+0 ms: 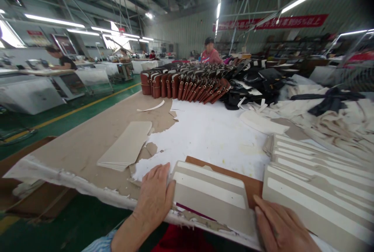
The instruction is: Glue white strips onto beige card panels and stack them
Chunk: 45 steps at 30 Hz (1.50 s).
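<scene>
A beige panel with white strips (210,193) lies in front of me at the table's near edge, over a brown sheet (254,187) that shows along its far and right sides. My left hand (154,193) rests at the panel's left edge, fingers stretched forward and thumb against that edge. On the other side, my right hand (277,224) lies with its fingers extended at the panel's right edge, fingertips by the brown sheet. Its thumb is not clearly visible. Right of it are overlapping beige panels with white strips (321,201).
A small stack of plain beige panels (125,146) lies left on the table (78,146). Farther back stand rows of brown bags (187,86), black pieces (260,84) and heaped cream cloth (339,121). A person (212,54) is behind the bags.
</scene>
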Available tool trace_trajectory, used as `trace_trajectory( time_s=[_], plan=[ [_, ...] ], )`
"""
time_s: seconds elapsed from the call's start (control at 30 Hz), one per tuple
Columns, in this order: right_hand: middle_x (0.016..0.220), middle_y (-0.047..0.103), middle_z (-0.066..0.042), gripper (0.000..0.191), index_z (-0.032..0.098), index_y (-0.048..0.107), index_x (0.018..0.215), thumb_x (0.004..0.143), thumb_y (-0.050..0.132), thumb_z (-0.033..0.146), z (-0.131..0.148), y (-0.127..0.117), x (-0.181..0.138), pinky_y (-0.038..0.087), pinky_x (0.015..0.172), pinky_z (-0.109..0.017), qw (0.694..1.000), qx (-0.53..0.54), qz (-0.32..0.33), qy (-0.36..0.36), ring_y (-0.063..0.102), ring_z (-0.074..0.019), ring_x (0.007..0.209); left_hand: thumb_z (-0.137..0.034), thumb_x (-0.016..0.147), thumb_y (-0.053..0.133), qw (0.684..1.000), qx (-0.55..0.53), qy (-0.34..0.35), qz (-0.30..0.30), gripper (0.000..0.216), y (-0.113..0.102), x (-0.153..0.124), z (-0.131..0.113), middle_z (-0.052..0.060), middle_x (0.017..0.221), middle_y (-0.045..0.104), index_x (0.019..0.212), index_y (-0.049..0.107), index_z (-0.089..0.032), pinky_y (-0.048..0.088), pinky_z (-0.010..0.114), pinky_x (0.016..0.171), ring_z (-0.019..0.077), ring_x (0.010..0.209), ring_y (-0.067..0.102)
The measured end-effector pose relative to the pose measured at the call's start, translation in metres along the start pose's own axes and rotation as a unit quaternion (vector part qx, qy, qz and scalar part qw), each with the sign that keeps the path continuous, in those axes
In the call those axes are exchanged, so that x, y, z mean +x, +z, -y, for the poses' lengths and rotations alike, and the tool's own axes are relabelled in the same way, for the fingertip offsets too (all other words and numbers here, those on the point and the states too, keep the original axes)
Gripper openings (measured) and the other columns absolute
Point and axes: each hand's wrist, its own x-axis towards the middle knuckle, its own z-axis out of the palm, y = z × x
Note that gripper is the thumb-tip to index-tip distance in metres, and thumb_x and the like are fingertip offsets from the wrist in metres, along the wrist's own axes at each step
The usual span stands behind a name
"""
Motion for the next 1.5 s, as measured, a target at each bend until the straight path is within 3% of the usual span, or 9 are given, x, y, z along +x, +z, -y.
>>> trace_trajectory(
  time_s=[0.13,0.33,0.43,0.6,0.7,0.97,1.23,1.4,1.5],
  plan=[
    [0.108,0.078,-0.012,0.026,0.016,0.072,0.108,0.102,0.047,0.02,0.024,0.006,-0.003,0.047,0.091,-0.043,0.999,-0.017,0.009,-0.046,0.067,-0.0294,0.098,-0.025,0.094,0.05,0.999,-0.012,-0.004,0.036,0.042,0.004,-0.001,-0.009,0.016,0.131,0.072,0.133,0.062,-0.016,0.047,0.062,0.105,0.0377,0.125,0.063],
    [0.12,0.072,-0.016,0.038,0.012,0.063,0.13,0.101,0.055,0.034,0.058,0.02,0.005,0.051,0.097,-0.05,0.963,0.092,0.041,0.25,0.061,-0.0333,0.112,-0.036,0.092,0.047,0.994,-0.091,-0.031,0.055,0.053,0.009,0.007,-0.006,0.021,0.13,0.071,0.136,0.061,-0.009,0.045,0.064,0.11,0.0407,0.124,0.061],
    [0.119,0.071,-0.014,0.04,0.017,0.063,0.13,0.095,0.058,0.035,0.061,0.018,0.012,0.054,0.095,-0.051,0.898,0.2,0.047,0.388,0.065,-0.0327,0.11,-0.04,0.09,0.049,0.987,-0.138,-0.068,0.044,0.06,0.011,0.01,-0.001,0.022,0.137,0.065,0.141,0.056,-0.008,0.046,0.06,0.112,0.0387,0.128,0.061],
    [0.113,0.072,-0.009,0.042,0.021,0.06,0.124,0.085,0.067,0.036,0.063,0.01,0.026,0.058,0.083,-0.04,0.722,0.441,0.004,0.532,0.071,-0.0266,0.099,-0.047,0.089,0.057,0.956,-0.253,-0.147,0.02,0.066,0.009,0.008,0.002,0.015,0.131,0.066,0.147,0.05,-0.016,0.063,0.042,0.085,0.0289,0.101,0.075],
    [0.102,0.074,-0.005,0.04,0.023,0.059,0.115,0.081,0.076,0.036,0.064,0.006,0.026,0.058,0.081,-0.035,0.649,0.525,-0.059,0.548,0.072,-0.0235,0.094,-0.051,0.079,0.073,0.889,-0.4,-0.224,-0.003,0.08,0.003,0.006,-0.007,0.01,0.131,0.065,0.15,0.049,-0.025,0.064,0.033,0.077,0.0277,0.101,0.075],
    [0.114,0.076,-0.006,0.05,0.026,0.062,0.12,0.078,0.086,0.038,0.056,-0.03,0.025,0.056,0.092,-0.035,0.548,0.605,-0.176,0.55,0.071,-0.0225,0.104,-0.047,0.064,0.091,0.768,-0.546,-0.328,0.073,0.09,-0.028,0.009,-0.059,0.006,0.136,0.072,0.145,0.057,-0.03,0.063,0.034,0.088,0.0329,0.119,0.07],
    [0.12,0.075,-0.008,0.044,0.025,0.066,0.122,0.084,0.083,0.041,0.059,-0.036,0.031,0.054,0.093,-0.034,0.548,0.649,-0.128,0.512,0.069,-0.0227,0.104,-0.053,0.065,0.093,0.663,-0.595,-0.428,0.15,0.064,-0.037,0.018,-0.059,0.006,0.114,0.082,0.119,0.073,-0.025,0.067,0.038,0.074,0.0372,0.11,0.074],
    [0.115,0.076,-0.007,0.039,0.026,0.071,0.116,0.083,0.082,0.043,0.06,-0.046,0.04,0.055,0.085,-0.032,0.547,0.663,-0.113,0.498,0.07,-0.0228,0.097,-0.041,0.062,0.094,0.655,-0.6,-0.442,0.125,0.056,-0.035,0.014,-0.055,0.003,0.107,0.083,0.112,0.075,-0.028,0.067,0.039,0.069,0.038,0.105,0.075],
    [0.105,0.078,-0.007,0.04,0.026,0.074,0.115,0.083,0.081,0.05,0.059,-0.053,0.047,0.055,0.075,-0.031,0.5,0.693,-0.095,0.51,0.07,-0.0229,0.086,-0.047,0.058,0.096,0.654,-0.596,-0.45,0.122,0.059,-0.036,0.014,-0.056,0.003,0.105,0.083,0.111,0.075,-0.029,0.067,0.039,0.068,0.0376,0.104,0.076]
  ],
)
